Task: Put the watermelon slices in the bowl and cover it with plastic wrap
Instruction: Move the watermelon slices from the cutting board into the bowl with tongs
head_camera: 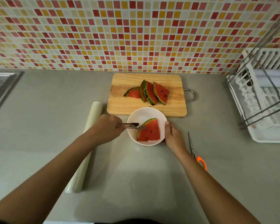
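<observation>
A white bowl (136, 116) stands on the grey counter just in front of a wooden cutting board (128, 105). One watermelon slice (150, 132) lies inside the bowl. Several more watermelon slices (149, 92) lean together on the board. My left hand (107, 128) holds metal tongs (132, 126), whose tips touch the slice in the bowl. My right hand (172, 135) grips the bowl's right rim. A roll of plastic wrap (86, 143) lies to the left, and a clear sheet of wrap (136, 175) is spread on the counter in front of the bowl.
Scissors with an orange handle (196, 152) lie on the counter right of my right forearm. A white dish rack (265, 97) stands at the far right. A steel sink edge (2, 88) shows at the far left. A tiled wall rises behind the board.
</observation>
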